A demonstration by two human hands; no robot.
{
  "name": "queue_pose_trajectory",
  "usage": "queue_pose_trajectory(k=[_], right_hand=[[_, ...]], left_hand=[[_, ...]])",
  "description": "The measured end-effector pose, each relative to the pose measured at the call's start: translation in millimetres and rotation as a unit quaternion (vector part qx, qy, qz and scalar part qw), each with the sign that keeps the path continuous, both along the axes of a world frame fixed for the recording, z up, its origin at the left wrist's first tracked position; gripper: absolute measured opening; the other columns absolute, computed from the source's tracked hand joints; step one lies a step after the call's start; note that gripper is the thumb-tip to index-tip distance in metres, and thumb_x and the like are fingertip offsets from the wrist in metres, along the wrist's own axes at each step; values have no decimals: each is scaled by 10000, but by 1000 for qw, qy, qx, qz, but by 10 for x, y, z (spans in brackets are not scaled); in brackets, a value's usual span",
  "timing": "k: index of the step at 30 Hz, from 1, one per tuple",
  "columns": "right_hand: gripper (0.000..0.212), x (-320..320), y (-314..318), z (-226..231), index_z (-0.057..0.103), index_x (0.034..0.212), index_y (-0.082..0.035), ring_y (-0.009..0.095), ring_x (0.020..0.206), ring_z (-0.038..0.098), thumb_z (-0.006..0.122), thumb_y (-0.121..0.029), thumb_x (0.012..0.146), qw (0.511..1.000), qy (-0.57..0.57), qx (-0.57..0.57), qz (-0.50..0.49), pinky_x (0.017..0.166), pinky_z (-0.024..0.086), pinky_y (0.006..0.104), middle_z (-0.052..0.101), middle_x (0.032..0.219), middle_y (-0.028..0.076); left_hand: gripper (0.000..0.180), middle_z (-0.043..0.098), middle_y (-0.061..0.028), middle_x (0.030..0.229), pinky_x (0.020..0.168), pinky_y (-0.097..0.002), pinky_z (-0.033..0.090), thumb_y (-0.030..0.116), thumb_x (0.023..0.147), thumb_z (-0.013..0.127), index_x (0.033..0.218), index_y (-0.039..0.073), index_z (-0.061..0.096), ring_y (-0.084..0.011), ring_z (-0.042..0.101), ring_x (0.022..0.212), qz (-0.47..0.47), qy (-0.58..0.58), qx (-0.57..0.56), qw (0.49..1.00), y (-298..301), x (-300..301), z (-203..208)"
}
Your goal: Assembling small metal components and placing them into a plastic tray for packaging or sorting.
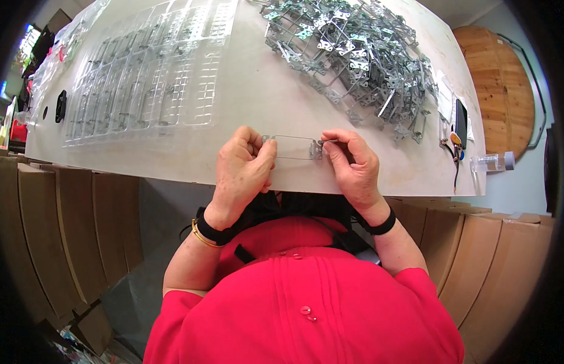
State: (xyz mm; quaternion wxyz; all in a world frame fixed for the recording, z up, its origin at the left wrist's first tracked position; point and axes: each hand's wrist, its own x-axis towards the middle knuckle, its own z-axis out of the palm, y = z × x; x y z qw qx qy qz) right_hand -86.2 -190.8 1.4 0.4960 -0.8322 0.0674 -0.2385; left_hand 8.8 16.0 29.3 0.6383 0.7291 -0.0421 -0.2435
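Note:
Near the table's front edge I hold up a slim rectangular metal wire bracket (314,150) with small pierced plates at its ends. My left hand (239,167) is closed, its thumb and index finger pinching the bracket's left end. At the other end, my right hand (358,168) pinches with thumb and index finger. A thin flat bit of metal shows between those fingertips; whether it belongs to the bracket I cannot tell. Beyond my right hand lies a large tangled pile of similar metal brackets (361,57).
Clear plastic trays (203,91) holding small metal parts lie on the left of the white table (251,79). At the right are a dark phone (461,120), a clear plastic bottle (494,162) and a small corded item (455,141). Cardboard boxes (39,224) stand below both sides.

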Motion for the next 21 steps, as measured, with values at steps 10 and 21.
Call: queue_pose_trajectory(k=[10, 21], right_hand=[[182, -19, -23, -51, 728, 1151, -36, 132, 847, 695, 752, 6, 976, 1000, 3, 12, -3, 768, 554, 269, 746, 990, 78], [168, 5, 9, 38, 718, 1106, -22, 174, 818, 708, 645, 79, 995, 998, -19, -54, 4, 739, 573, 299, 718, 973, 103]], left_hand=[[218, 640, -49, 685, 395, -257, 428, 153, 1018, 697, 931, 24, 544, -84, 564, 462, 1, -1, -11, 1000, 10, 1, -18], [214, 648, -50, 684, 391, -250, 435, 148, 1023, 686, 919, 27, 543, -78, 575, 467, 2, -12, -3, 1000, 9, -4, -15]])
